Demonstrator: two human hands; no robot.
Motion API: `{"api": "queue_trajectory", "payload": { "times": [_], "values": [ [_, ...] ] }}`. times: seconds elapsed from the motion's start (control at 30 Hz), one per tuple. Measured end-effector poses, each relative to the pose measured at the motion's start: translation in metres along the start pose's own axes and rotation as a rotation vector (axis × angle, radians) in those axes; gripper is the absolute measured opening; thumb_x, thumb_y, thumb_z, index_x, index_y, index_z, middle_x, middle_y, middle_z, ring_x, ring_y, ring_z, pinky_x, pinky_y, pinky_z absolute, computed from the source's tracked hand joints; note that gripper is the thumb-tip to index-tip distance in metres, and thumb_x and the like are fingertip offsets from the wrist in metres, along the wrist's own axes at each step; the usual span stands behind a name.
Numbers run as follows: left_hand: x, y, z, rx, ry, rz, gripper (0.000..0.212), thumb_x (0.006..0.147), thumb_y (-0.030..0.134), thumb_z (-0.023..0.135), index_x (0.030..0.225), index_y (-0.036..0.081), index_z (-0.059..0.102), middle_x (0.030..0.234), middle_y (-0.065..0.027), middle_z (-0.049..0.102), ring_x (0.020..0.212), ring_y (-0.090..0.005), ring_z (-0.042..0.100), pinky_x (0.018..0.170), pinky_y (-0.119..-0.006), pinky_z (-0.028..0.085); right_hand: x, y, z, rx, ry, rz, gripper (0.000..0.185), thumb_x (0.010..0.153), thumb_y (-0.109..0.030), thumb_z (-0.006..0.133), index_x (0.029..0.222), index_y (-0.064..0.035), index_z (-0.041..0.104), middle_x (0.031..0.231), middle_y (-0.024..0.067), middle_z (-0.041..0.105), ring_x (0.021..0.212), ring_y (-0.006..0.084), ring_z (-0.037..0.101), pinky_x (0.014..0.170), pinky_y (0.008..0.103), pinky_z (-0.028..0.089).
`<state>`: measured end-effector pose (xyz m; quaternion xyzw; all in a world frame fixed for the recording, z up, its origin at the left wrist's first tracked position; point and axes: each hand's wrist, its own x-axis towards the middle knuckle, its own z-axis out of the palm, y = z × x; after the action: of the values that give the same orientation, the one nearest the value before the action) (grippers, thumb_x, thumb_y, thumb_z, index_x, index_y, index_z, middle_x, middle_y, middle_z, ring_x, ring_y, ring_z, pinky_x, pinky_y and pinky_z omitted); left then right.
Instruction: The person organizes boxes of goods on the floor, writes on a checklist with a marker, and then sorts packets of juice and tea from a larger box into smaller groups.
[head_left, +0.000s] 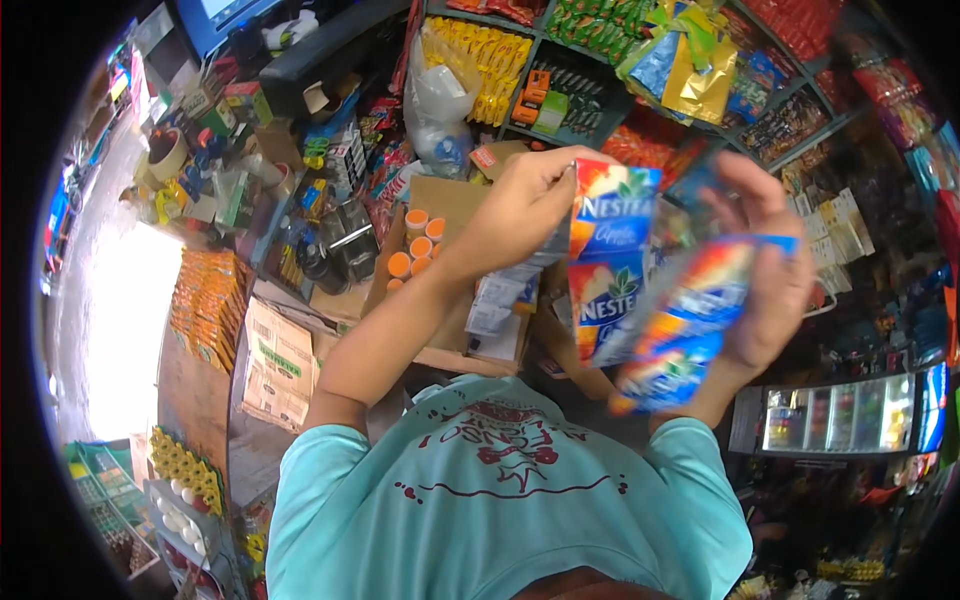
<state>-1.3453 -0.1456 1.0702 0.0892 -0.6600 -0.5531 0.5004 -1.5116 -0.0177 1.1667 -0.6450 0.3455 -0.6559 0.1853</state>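
Note:
A strip of joined Nestea sachets (609, 255) hangs from my left hand (525, 202), pinched between thumb and fingers at its top edge. Its lower part curves over to my right hand (769, 277), where further sachets, blurred by motion, lie against the palm and droop toward the wrist. The right thumb and fingers are spread and blurred; how firmly they hold the strip is unclear. Below my left hand, silvery sachets (495, 300) lie in an open cardboard box. Beside them are tubs with orange lids (421, 247) in a carton.
Shelves hold yellow packets (480, 64), green packets (607, 26) and orange boxes (530, 97). A filled clear plastic bag (442, 97) hangs in front. Orange packets (210, 307) and a flattened carton (279, 364) are at left, above egg trays (184, 480). A lit display case (840, 416) stands right.

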Motion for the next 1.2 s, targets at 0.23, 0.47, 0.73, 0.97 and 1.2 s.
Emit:
{"api": "queue_trajectory", "payload": {
  "times": [0.23, 0.47, 0.73, 0.97, 1.2],
  "values": [
    [0.007, 0.052, 0.012, 0.551, -0.008, 0.547, 0.033, 0.079, -0.007, 0.061, 0.109, 0.000, 0.073, 0.098, -0.0154, 0.075, 0.086, -0.0287, 0.073, 0.079, -0.035, 0.056, -0.013, 0.022, -0.004, 0.054, -0.123, 0.136, 0.016, 0.092, -0.011, 0.072, 0.090, 0.0043, 0.069, 0.126, 0.0231, 0.064, 0.116, 0.0287, 0.061, 0.100, 0.0386, 0.047],
    [0.004, 0.054, 0.007, 0.292, -0.131, 0.322, 0.037, 0.078, -0.013, 0.058, 0.110, -0.004, 0.072, 0.100, -0.0164, 0.075, 0.090, -0.0248, 0.073, 0.083, -0.034, 0.055, -0.014, 0.031, -0.007, 0.052, -0.125, 0.077, 0.013, 0.089, -0.003, 0.073, 0.097, 0.0071, 0.072, 0.115, 0.0192, 0.067, 0.104, 0.0207, 0.065, 0.091, 0.0311, 0.051],
    [-0.019, 0.041, 0.016, -0.078, -0.003, -0.020, 0.032, 0.089, -0.003, 0.070, 0.121, -0.006, 0.065, 0.115, -0.0131, 0.069, 0.104, -0.0166, 0.066, 0.095, -0.031, 0.051, -0.018, 0.045, 0.006, -0.083, -0.024, 0.154, 0.012, 0.085, 0.004, 0.076, 0.096, 0.0068, 0.073, 0.108, 0.0137, 0.069, 0.095, 0.0143, 0.066, 0.081, 0.0256, 0.053],
    [-0.022, 0.033, 0.025, -0.103, 0.162, -0.048, 0.022, 0.090, -0.001, 0.073, 0.110, -0.007, 0.069, 0.097, -0.0084, 0.071, 0.088, -0.0091, 0.066, 0.076, -0.023, 0.055, -0.026, 0.050, 0.023, -0.045, 0.106, 0.084, 0.014, 0.086, 0.006, 0.074, 0.099, 0.0062, 0.068, 0.108, 0.0162, 0.068, 0.096, 0.0150, 0.067, 0.084, 0.0263, 0.055],
    [-0.026, 0.038, 0.031, -0.110, 0.172, -0.070, 0.016, 0.090, 0.000, 0.073, 0.105, -0.005, 0.071, 0.096, -0.0092, 0.073, 0.083, -0.0074, 0.065, 0.071, -0.021, 0.051, -0.031, 0.050, 0.009, 0.227, 0.077, 0.355, 0.010, 0.095, -0.002, 0.069, 0.101, 0.0055, 0.065, 0.111, 0.0168, 0.070, 0.099, 0.0152, 0.067, 0.086, 0.0268, 0.056]
  ]
}}
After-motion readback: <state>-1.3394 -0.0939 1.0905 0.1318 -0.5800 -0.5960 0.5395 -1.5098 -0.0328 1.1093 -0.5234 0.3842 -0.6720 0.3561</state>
